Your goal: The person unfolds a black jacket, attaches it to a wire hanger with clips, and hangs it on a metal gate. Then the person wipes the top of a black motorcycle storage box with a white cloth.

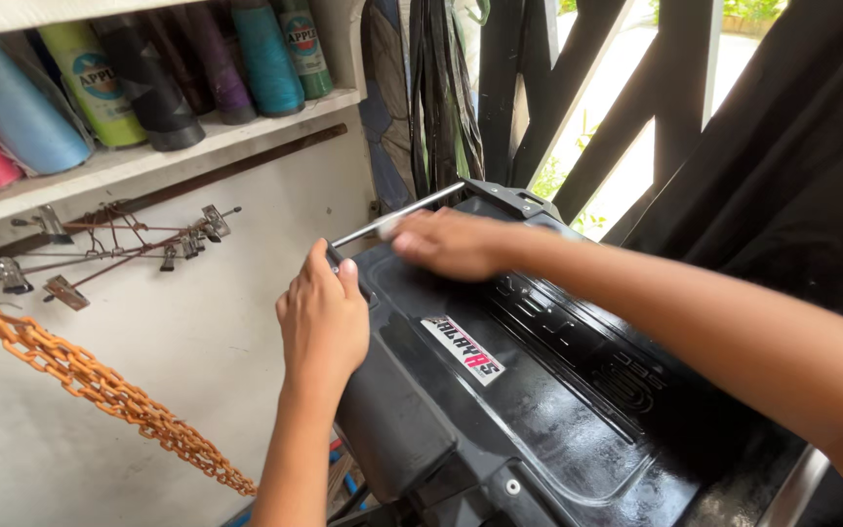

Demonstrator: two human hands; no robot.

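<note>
1 black plastic case [539,390], left hand [322,322] clamped on its edge, right hand [451,244] flat, fingers apart.

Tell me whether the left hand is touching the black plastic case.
Touching. The head view shows the left hand gripping the black plastic case at its upper left edge, fingers wrapped over the rim with no gap visible.

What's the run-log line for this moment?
left hand: grips black case edge | right hand: on metal rod, blurred | thread cones shelved

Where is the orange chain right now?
In the head view, the orange chain hangs on the white wall at lower left, below the clip hangers and left of the left hand.
</note>
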